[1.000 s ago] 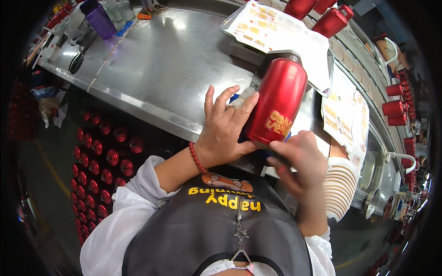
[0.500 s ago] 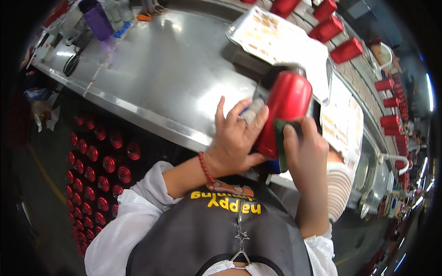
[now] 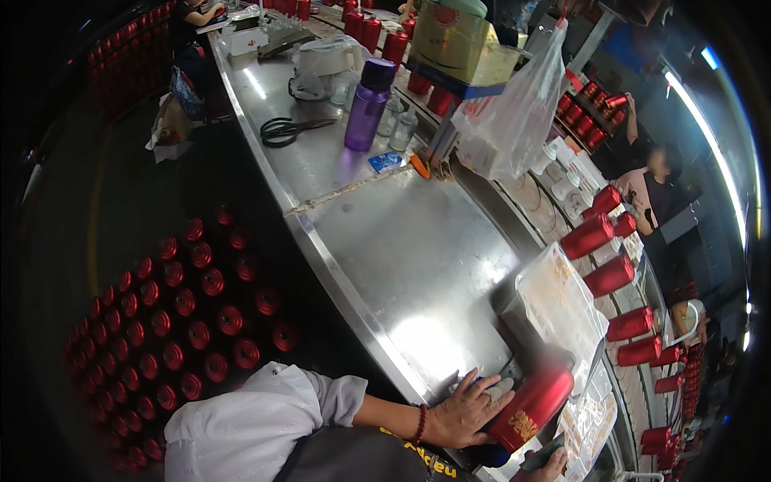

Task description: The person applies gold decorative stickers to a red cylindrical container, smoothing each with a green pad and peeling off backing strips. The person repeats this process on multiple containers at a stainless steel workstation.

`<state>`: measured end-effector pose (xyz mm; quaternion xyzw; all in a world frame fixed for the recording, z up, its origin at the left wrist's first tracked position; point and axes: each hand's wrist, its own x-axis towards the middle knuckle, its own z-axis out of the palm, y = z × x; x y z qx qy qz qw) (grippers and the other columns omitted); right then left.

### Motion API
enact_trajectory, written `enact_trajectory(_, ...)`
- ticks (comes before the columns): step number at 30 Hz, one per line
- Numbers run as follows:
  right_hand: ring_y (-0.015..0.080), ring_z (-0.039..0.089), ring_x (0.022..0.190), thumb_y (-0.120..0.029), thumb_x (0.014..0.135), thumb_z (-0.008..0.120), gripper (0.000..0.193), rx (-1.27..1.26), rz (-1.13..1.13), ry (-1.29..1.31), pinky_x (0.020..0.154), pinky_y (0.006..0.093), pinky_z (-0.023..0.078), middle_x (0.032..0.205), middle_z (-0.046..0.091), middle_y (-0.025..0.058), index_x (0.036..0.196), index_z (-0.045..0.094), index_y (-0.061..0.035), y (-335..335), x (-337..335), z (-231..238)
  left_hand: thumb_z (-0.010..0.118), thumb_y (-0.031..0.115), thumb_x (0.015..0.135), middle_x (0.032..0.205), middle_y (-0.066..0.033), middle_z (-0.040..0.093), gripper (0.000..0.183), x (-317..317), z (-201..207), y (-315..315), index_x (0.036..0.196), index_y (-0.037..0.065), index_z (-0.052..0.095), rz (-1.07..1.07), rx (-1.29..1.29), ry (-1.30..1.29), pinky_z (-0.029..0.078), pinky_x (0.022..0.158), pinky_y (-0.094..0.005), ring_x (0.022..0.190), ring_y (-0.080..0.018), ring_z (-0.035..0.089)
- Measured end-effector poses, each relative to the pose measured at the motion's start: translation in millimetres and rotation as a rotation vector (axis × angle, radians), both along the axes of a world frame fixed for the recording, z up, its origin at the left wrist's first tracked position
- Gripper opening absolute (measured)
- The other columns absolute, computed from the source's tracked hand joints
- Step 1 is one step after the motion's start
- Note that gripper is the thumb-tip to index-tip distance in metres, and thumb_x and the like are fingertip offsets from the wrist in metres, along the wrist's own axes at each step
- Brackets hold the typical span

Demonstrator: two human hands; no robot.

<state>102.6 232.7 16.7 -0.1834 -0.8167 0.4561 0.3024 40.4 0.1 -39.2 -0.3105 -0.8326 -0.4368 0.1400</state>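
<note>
A glossy red metal bottle (image 3: 536,404) with gold print lies tilted at the bench edge by my body. My left hand (image 3: 468,411), with a red bead bracelet and pale covers on some fingertips, is beside it. Its fingers are stretched and spread, and the thumb side touches the bottle's lower end. At the bottom of the picture my right hand (image 3: 549,466) is closed on a dark green flat piece (image 3: 540,455) near the bottle's base. The picture's edge cuts off most of that hand. Something blue under the left fingers is mostly hidden.
Beyond the bottle lies a plastic-covered tray (image 3: 558,293). A conveyor with red bottles (image 3: 610,275) runs along the right. Farther up the metal bench (image 3: 401,249) are a purple bottle (image 3: 369,108), scissors (image 3: 293,128) and glass jars. Rows of red bottles (image 3: 173,353) stand low at left.
The view has swung to the left and up the bench, so the hands now sit low in the picture. The gold print on the bottle now shows. The green piece is nearer the bottle's base.
</note>
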Motion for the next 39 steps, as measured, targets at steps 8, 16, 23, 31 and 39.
enact_trajectory(8,0.0297,0.059,0.094,-0.010,0.094,0.057,0.031,0.915,-0.052,-0.191,0.082,0.0388,0.049,0.103,0.063,0.0176,0.120,0.061,0.0047,3,36,-52,0.067,0.039,0.088,0.158,-0.0184,0.025,0.095,2,-12,5,0.157,-0.001,0.015,-0.071,0.106,-0.028,0.007,0.120,-0.0549,0.143,-0.0383,0.024)
enact_trajectory(16,0.0329,0.060,0.094,-0.012,0.091,0.061,0.031,0.537,-0.128,-0.261,0.084,0.0416,0.049,0.104,0.064,0.0196,0.117,0.064,0.0034,26,36,-72,0.072,0.033,0.076,0.144,-0.0222,0.040,0.087,-2,8,-6,0.145,-0.005,0.035,0.039,0.172,0.149,0.023,0.111,-0.0618,0.133,-0.0395,0.036)
enact_trajectory(23,0.0357,0.060,0.095,-0.014,0.088,0.064,0.031,0.449,-0.117,-0.256,0.085,0.0440,0.049,0.104,0.065,0.0214,0.114,0.067,0.0023,34,31,-74,0.067,0.034,0.088,0.159,-0.0172,0.025,0.091,2,-8,6,0.156,-0.001,0.017,0.029,0.086,0.079,0.008,0.120,-0.0550,0.144,-0.0378,0.024)
enact_trajectory(31,0.0433,0.058,0.100,-0.011,0.085,0.063,0.032,0.225,-0.082,-0.154,0.090,0.0499,0.047,0.103,0.064,0.0235,0.114,0.068,0.0010,41,30,-79,0.074,0.028,0.084,0.157,-0.0158,0.028,0.098,4,-3,-2,0.157,0.000,0.015,-0.065,0.123,0.033,0.011,0.120,-0.0550,0.142,-0.0371,0.028)
enact_trajectory(39,0.0308,0.059,0.098,-0.008,0.094,0.057,0.026,-0.115,0.032,0.101,0.088,0.0415,0.050,0.106,0.063,0.0197,0.113,0.064,0.0079,-1,29,-48,0.080,0.024,0.082,0.151,-0.0140,0.040,0.100,10,-3,-4,0.159,0.009,0.018,-0.027,0.252,0.188,0.026,0.115,-0.0633,0.137,-0.0376,0.040)
